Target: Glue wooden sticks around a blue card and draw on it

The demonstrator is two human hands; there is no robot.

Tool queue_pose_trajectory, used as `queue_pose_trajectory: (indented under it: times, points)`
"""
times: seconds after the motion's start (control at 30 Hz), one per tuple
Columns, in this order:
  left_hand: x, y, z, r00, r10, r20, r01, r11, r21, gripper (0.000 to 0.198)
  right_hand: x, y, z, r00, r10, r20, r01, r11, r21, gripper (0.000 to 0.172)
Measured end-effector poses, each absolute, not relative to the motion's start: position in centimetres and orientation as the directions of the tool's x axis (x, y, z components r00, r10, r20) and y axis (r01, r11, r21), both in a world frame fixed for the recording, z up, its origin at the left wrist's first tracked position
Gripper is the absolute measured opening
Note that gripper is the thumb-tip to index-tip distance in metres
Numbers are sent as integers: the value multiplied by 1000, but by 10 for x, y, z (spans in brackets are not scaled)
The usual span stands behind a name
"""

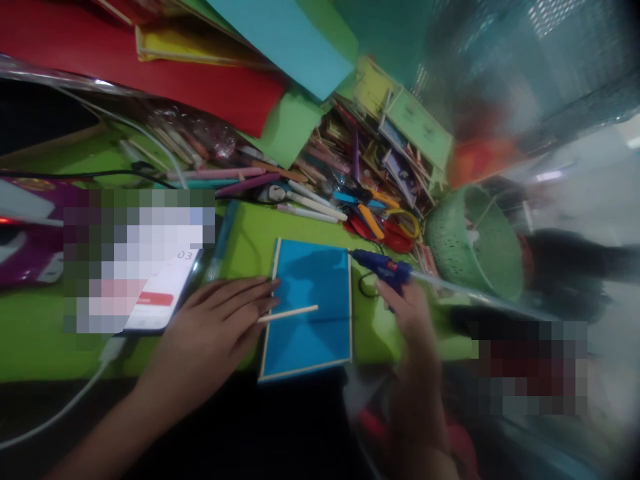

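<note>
A blue rectangular card (310,280) lies on the green tabletop with thin pale sticks along its edges. My left hand (227,320) rests on the card's left border, its fingers closed on a thin pale wooden stick (295,313) that juts out over the blue surface. On the other side, my right hand (413,310) grips a dark blue hot glue gun (383,267). The gun's nozzle is at the card's upper right corner; whether it touches I cannot tell. A long clear glue stick (465,293) extends from the gun's back end.
A lit phone (160,300) with a white cable sits at left. Behind the card lie scissors (400,230), pens (225,175) and several loose sticks. A green basket (450,247) stands at right. Coloured paper sheets (210,93) spread across the back.
</note>
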State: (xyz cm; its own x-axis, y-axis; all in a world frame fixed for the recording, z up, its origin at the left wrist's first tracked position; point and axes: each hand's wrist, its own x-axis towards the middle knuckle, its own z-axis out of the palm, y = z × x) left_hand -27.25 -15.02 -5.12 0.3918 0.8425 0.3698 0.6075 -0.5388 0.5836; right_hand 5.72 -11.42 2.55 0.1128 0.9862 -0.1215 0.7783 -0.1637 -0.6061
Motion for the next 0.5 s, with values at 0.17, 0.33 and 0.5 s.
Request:
queue_pose_trajectory:
  times: [0.17, 0.33, 0.5]
  points:
    - [-273, -150, -50, 400, 834, 381, 614, -552, 564, 27, 56, -114, 27, 108, 986, -123, 783, -161, -601, 30]
    - [-273, -150, -50, 402, 834, 377, 607, -551, 572, 28, 54, -113, 22, 104, 985, -138, 773, -167, -613, 31]
    - [-273, -147, -49, 408, 826, 389, 605, -564, 562, 28, 44, -110, 18, 65, 987, -149, 752, -146, -642, 29]
